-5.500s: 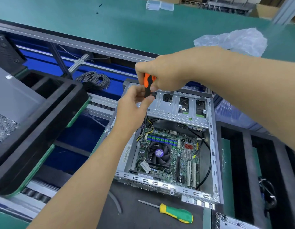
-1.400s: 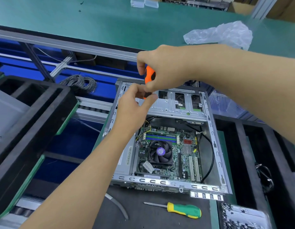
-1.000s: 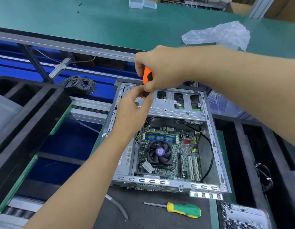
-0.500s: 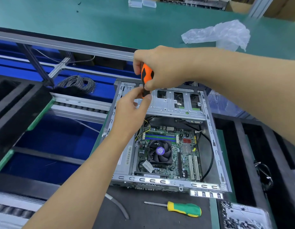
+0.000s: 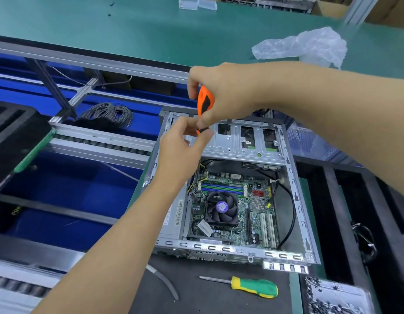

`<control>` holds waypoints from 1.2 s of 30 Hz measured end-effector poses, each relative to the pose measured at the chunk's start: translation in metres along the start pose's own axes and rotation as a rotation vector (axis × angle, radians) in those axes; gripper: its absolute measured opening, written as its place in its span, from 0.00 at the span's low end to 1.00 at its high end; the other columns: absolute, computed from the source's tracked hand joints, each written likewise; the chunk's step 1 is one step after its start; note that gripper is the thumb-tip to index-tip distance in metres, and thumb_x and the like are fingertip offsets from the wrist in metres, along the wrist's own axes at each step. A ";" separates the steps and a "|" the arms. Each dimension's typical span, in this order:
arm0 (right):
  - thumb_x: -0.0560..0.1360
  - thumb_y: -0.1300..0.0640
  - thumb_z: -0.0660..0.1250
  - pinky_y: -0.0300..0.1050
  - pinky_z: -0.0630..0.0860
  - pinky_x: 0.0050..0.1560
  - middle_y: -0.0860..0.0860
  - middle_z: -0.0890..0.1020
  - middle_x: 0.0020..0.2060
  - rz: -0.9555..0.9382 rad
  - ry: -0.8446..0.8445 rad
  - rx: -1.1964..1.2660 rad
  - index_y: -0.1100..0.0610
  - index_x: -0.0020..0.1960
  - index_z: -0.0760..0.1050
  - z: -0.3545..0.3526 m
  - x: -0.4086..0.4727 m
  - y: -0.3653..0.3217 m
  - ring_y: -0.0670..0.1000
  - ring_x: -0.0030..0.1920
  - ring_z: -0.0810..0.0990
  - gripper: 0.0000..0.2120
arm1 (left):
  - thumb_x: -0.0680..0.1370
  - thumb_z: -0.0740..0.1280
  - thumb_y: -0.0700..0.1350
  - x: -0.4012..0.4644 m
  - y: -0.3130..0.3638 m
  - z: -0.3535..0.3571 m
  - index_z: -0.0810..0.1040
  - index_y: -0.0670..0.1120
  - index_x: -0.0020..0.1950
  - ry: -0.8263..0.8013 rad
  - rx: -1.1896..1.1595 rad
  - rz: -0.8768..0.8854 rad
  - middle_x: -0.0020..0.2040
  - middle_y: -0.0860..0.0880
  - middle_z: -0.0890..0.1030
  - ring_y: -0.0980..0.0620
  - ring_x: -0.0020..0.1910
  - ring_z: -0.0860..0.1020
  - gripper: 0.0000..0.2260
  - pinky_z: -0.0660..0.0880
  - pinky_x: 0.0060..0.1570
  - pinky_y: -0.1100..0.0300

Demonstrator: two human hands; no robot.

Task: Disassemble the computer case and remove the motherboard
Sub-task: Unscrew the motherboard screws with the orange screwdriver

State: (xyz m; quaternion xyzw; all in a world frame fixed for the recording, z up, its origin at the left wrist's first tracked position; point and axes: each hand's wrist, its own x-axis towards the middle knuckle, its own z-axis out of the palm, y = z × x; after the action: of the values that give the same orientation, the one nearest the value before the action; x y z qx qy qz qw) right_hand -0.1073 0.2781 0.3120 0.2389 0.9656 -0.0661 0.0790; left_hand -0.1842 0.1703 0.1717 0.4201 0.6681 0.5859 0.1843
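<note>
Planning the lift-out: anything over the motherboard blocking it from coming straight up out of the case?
Partly. The drive cage spans the far end of the case, where both hands work, and may overhang the motherboard's far edge. A black cable loops along its right side, and the fan sits on the board. Screws cannot be judged.

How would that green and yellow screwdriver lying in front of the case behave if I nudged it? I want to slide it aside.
The green and yellow screwdriver lies flat on the dark mat, so it cannot tip. Its handle looks rounded, so a sideways nudge would probably roll it rather than slide it. It looks stiff and fairly light, with the bulky handle likely outweighing the thin shaft.
</note>
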 end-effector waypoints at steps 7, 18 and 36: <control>0.74 0.38 0.65 0.45 0.67 0.32 0.46 0.71 0.38 -0.030 0.074 -0.107 0.49 0.50 0.68 0.004 0.002 -0.005 0.56 0.42 0.77 0.16 | 0.71 0.75 0.51 0.002 0.006 0.006 0.71 0.57 0.47 0.001 0.011 -0.036 0.45 0.54 0.78 0.58 0.40 0.74 0.13 0.69 0.41 0.64; 0.73 0.29 0.60 0.46 0.64 0.32 0.48 0.69 0.38 0.032 0.092 -0.094 0.50 0.51 0.67 0.003 0.001 -0.003 0.51 0.37 0.73 0.24 | 0.74 0.73 0.49 0.003 0.002 0.001 0.76 0.52 0.49 0.030 0.012 -0.029 0.43 0.59 0.80 0.57 0.46 0.78 0.08 0.74 0.44 0.56; 0.73 0.39 0.67 0.44 0.65 0.31 0.45 0.71 0.38 -0.058 0.134 -0.059 0.49 0.50 0.68 0.007 0.004 -0.005 0.53 0.41 0.77 0.16 | 0.72 0.75 0.52 0.001 -0.001 0.002 0.75 0.49 0.52 0.002 -0.033 -0.036 0.43 0.56 0.78 0.55 0.38 0.75 0.15 0.72 0.40 0.58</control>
State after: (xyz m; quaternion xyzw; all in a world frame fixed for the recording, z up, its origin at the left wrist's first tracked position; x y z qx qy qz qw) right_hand -0.1121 0.2746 0.3045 0.2124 0.9767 -0.0236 0.0194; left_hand -0.1830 0.1723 0.1706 0.4041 0.6661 0.5938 0.2009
